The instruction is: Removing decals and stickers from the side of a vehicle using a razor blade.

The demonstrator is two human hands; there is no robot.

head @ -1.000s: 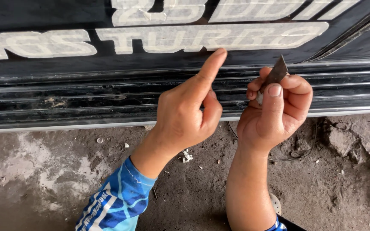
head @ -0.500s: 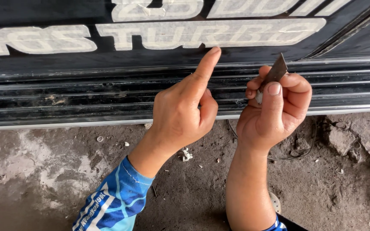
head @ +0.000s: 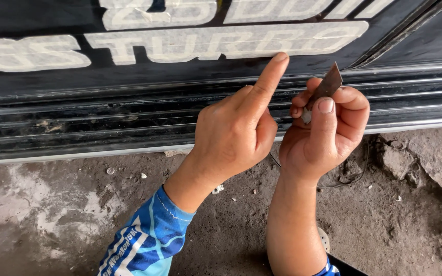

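Fingers of the right hand [head: 328, 135] pinch a thin, dull metal blade [head: 326, 88], its tip at one o'clock beside the panel; the left hand [head: 236, 130] is curled, forefinger out. That forefinger has slid right along the black glossy panel [head: 144, 76] to the edge of the pale, flat decal lettering [head: 221, 43], probing where it lifts. Ribbed black trim [head: 103, 122] runs below, above gritty concrete floor [head: 52, 225].

small grey blade [head: 326, 88], upright, possibly a scraper, pinched in fingers

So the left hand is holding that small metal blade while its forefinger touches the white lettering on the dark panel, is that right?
Not quite. The head view shows the small metal blade pinched in the right hand, not the left. The left hand holds nothing; its forefinger does reach up to the lower edge of the white lettering on the dark panel.
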